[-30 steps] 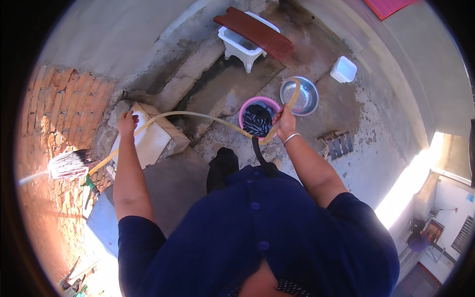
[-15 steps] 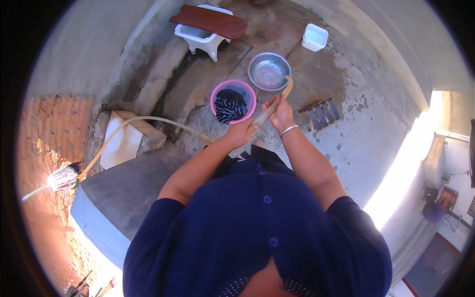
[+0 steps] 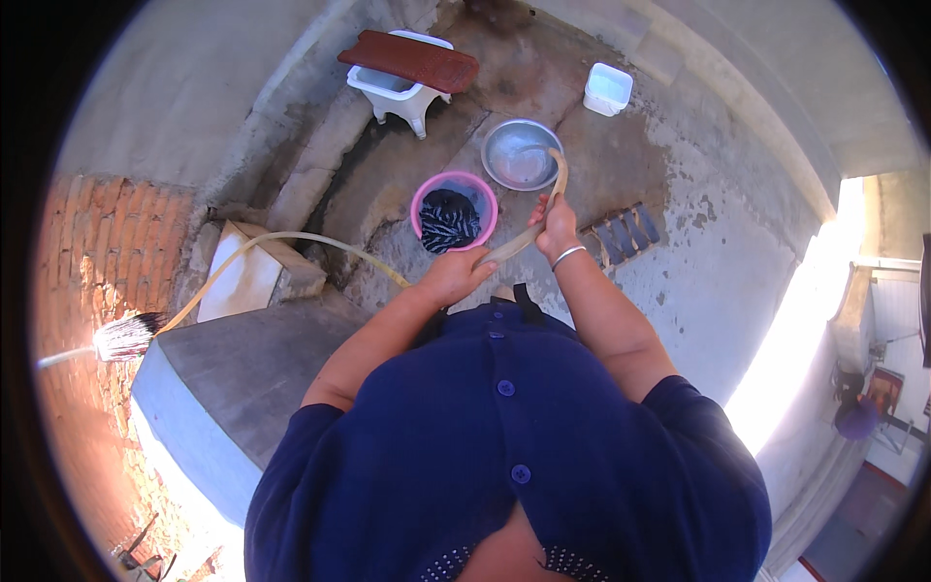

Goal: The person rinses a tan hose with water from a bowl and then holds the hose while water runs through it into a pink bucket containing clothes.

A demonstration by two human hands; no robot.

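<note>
A pale yellowish hose (image 3: 515, 242) runs between my two hands. My left hand (image 3: 454, 276) is closed round it near my waist, and my right hand (image 3: 557, 228) grips it farther along, close to its free end. That end curves over the near right rim of a round metal basin (image 3: 519, 167) on the floor. A thin pale streak, apparently water, shows inside the basin at the hose's mouth. Left of the basin, just beyond my left hand, stands a pink-rimmed tub (image 3: 494, 207). Dark cloth with whitish stripes (image 3: 450, 220) lies in it.
A brown washboard-like plank (image 3: 407, 60) lies across a white legged tub (image 3: 386, 85) at the far left. A white square bucket (image 3: 608, 89) stands far right. A dark slatted piece (image 3: 624, 236) lies right of my right hand. A concrete block (image 3: 272, 359) is at my left.
The hose now bows more between my hands, and its end has shifted slightly left. A pale streak now shows in the basin. Both hands keep their hold; the whole view has shifted a little.
</note>
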